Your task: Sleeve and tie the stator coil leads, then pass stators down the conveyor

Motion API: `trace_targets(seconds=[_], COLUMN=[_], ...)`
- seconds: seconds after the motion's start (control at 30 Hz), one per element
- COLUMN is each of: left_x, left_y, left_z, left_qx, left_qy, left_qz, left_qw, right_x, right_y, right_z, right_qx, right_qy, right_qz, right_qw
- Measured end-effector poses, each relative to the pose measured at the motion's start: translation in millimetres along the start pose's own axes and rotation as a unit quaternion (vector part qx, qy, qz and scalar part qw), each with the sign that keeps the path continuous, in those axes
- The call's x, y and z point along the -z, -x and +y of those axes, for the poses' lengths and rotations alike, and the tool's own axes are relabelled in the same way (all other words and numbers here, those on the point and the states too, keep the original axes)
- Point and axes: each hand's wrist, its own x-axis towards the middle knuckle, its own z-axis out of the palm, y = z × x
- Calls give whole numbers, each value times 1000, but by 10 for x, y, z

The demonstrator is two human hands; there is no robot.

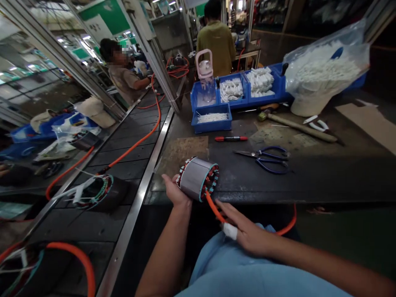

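Note:
A grey cylindrical motor stator [195, 178] with teal edging and copper windings lies on its side at the workbench's front edge. My left hand [178, 192] cups its left end from below, with the thumb sticking out; the fingers are largely hidden behind it. An orange cable [215, 208] comes out of the stator's right end towards my body. It runs between the fingers and the white-wrapped thumb of my right hand [243, 229]. To the right lie blue-handled scissors [262, 159], and a red and black marker [231, 139] is behind the stator.
Blue bins [272, 97] of white pieces and a pink-lidded bottle [206, 76] line the back. A hammer [300, 127] and a bagged bucket [312, 93] stand right. Left, a conveyor [133, 144] carries more stators [102, 192]. Two people work beyond.

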Motion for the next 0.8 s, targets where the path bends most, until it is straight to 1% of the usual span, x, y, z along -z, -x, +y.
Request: trace_targets(seconds=[0.1, 0.17, 0.3, 0.37, 0.43, 0.5, 0.57, 0.63, 0.73, 0.8], left_x=[-19, -30, -22, -9, -1, -7, -28, -60, -113, -142], left_y=[16, 20, -1, -16, -24, -22, -11, 6, 32, 49], left_z=[23, 37, 37, 28, 21, 21, 29, 45, 69, 80], left_qx=[25, 27, 2, -16, -22, -21, -18, -14, -14, -15], left_qy=[-10, -14, -29, -34, -41, -46, -50, -55, -61, -60], left_qz=[17, 20, -6, -18, -18, -15, -15, -14, 4, 18], left_qw=[1000, 999, 1000, 999, 999, 999, 998, 998, 998, 998], right_x=[-127, -204, -241, -232, -231, -236, -238, -231, -203, -181], right_y=[-105, -175, -278, -300, -301, -292, -283, -273, -248, -227], right_z=[66, 132, 183, 180, 184, 198, 204, 185, 108, 55], right_qx=[-35, -42, -35, -31, -15, 1, -9, -18, 2, 2], right_qy=[-118, -173, -252, -266, -259, -256, -273, -246, -80, 10], right_qz=[30, 35, 22, 13, 8, 23, 39, 48, 45, 36], right_qw=[992, 983, 967, 963, 966, 966, 961, 968, 996, 999])
